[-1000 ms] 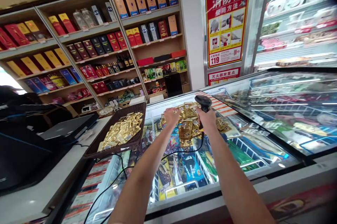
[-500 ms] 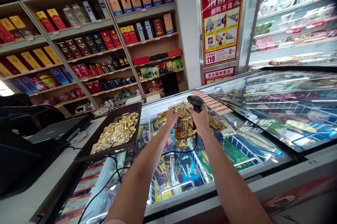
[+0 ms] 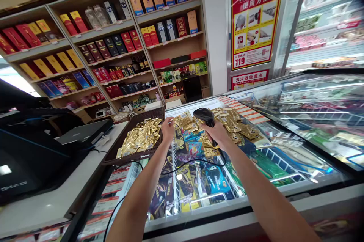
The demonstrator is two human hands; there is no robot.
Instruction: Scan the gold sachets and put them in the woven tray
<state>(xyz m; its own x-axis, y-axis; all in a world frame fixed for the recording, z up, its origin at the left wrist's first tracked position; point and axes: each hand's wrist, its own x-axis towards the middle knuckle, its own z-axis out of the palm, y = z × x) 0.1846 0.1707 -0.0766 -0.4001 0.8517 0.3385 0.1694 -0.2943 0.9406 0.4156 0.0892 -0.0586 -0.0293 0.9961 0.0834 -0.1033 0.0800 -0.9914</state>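
Observation:
My right hand [image 3: 218,132] is wrapped around the handle of a black barcode scanner [image 3: 203,113], its head tilted up to the left. Just right of the basket's rim is my left hand [image 3: 168,130], fingers curled together; whatever they may hold is too small to make out. Small gold foil packets [image 3: 227,120] lie spread over the glass freezer top around the scanner. More gold packets [image 3: 142,135] fill a dark brown woven basket [image 3: 109,155] to the left. The scanner's black cable [image 3: 186,164] loops across the glass below both hands.
Under the glass lid stand wire baskets [image 3: 209,198] of bagged frozen goods. A white counter [image 3: 71,181] with dark equipment [image 3: 31,158] is at left. Shelves of boxed bottles [image 3: 167,25] line the back wall, beside a red fire-hydrant poster [image 3: 254,22].
My left hand has moved left from the packet pile to beside the basket. The scanner in my right hand has shifted slightly left against the pile. The view has turned somewhat left.

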